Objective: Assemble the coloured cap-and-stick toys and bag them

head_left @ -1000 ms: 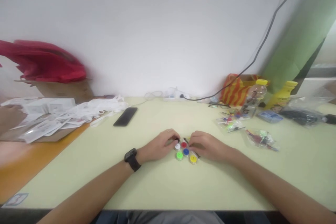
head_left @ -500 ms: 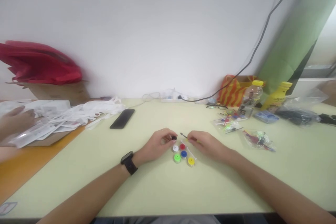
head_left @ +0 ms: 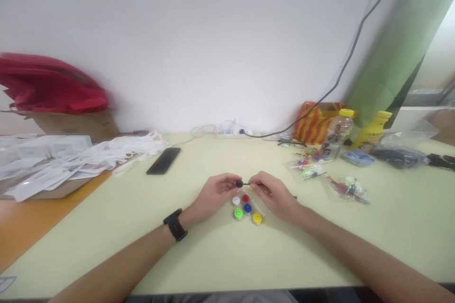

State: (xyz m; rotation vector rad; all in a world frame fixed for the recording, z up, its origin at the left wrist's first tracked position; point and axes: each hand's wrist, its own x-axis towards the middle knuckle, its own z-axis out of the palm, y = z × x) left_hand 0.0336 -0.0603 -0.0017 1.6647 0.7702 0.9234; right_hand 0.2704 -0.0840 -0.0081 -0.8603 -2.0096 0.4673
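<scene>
A plain white wall (head_left: 199, 47) fills the upper half of the frame, above a pale yellow-green tabletop (head_left: 199, 255). At the centre, the bare left hand (head_left: 216, 191) pinches a small round black piece (head_left: 239, 183) at its fingertips. The right hand (head_left: 273, 194) grips a thin dark stick (head_left: 246, 184) between thumb and fingers, its end pointing left and seemingly meeting the black piece — whether it is seated inside cannot be told.

Just below the fingers stand five small round pots with coloured tops: white (head_left: 236, 201), red (head_left: 245, 198), blue (head_left: 248, 208), green (head_left: 238, 214) and yellow (head_left: 257, 218). Farther out, a black rectangular phone (head_left: 163, 161) lies left of centre. White flat packages (head_left: 53, 147) spread at the left edge, below a red cloth bag (head_left: 57, 83) on a brown cardboard box (head_left: 74, 123). On the right are clear plastic packets of coloured parts (head_left: 348, 188), a clear bottle with a yellow cap (head_left: 337, 137) and a red-and-yellow striped bag (head_left: 311, 123).

Half a second ago the stick and black piece were visibly apart; another person's hand, then at the left edge, has gone.
</scene>
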